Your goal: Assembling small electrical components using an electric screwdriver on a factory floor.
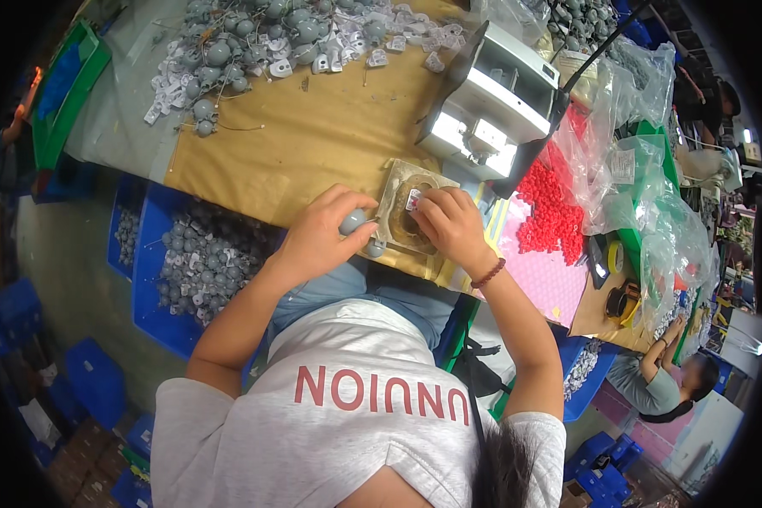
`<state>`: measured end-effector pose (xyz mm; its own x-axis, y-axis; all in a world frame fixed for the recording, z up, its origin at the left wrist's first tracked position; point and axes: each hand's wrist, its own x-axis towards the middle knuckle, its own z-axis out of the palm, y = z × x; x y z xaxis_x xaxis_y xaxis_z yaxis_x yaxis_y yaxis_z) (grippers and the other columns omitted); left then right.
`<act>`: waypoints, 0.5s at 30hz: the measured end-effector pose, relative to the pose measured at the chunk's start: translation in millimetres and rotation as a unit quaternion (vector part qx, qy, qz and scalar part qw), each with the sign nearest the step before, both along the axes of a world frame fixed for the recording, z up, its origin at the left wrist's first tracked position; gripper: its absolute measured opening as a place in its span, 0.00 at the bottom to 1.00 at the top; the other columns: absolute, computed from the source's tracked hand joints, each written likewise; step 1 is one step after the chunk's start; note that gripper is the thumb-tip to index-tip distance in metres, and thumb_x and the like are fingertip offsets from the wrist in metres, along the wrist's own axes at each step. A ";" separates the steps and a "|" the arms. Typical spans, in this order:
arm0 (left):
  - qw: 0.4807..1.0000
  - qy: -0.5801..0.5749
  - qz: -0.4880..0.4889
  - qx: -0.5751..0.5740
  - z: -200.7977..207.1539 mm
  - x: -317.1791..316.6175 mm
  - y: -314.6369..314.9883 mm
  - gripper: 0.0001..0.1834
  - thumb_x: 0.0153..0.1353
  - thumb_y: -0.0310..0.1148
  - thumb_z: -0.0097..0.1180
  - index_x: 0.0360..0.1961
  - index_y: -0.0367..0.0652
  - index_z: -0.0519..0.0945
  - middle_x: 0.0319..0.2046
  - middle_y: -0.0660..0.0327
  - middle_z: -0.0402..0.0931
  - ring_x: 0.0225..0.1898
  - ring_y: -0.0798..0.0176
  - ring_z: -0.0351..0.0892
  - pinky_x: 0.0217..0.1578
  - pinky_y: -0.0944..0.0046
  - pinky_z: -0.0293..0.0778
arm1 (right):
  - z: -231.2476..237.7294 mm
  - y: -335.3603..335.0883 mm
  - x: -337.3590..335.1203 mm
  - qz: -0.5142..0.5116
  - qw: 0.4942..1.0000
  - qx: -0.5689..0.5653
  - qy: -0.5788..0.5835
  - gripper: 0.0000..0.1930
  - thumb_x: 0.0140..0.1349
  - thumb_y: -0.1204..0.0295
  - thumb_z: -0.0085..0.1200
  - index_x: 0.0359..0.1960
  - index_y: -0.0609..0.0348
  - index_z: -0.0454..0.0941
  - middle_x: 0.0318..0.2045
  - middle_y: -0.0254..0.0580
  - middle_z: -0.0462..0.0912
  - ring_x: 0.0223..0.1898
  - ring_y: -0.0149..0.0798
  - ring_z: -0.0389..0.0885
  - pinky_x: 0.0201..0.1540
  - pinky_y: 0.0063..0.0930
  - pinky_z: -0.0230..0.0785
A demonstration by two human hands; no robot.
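Note:
My left hand [323,237] is closed round a smooth grey ball [353,222], thumb and forefinger on its sides. Just below the fingertips a second grey ball [375,247] rests at the corner of a squarish block [394,188]. The block has a brown, round hollow in its top and lies at the table's near edge. Over that hollow my right hand [453,222] pinches a small white piece [413,199] with dark and reddish marks. The fingers partly cover this piece, so its full shape is hidden.
A pile of grey balls with white tabs [262,42] covers the far table. Beyond my right hand stands a white machine [491,102], beside red small parts [550,207] and plastic bags [597,161]. A blue bin [148,292] of grey parts sits below left. A co-worker [665,381] works at right.

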<state>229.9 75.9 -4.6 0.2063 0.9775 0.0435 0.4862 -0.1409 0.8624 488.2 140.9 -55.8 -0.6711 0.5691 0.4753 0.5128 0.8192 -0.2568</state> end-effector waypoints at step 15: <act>0.966 -0.223 -0.064 -0.119 24.0 16.3 -4.8 0.15 0.61 0.27 0.65 0.48 0.38 0.80 0.43 0.61 0.76 0.46 0.67 0.75 0.48 0.66 0.71 | 40.5 -39.8 -7.0 0.045 0.827 -0.481 0.287 0.22 0.60 0.74 0.65 0.55 0.62 0.75 0.47 0.43 0.81 0.49 0.41 0.80 0.52 0.36 0.74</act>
<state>246.3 71.1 19.4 0.3379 0.9388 -0.0672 0.0518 0.0527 0.9973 481.1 101.2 -15.3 -0.5533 0.8285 0.0863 0.0285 0.1224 -0.9921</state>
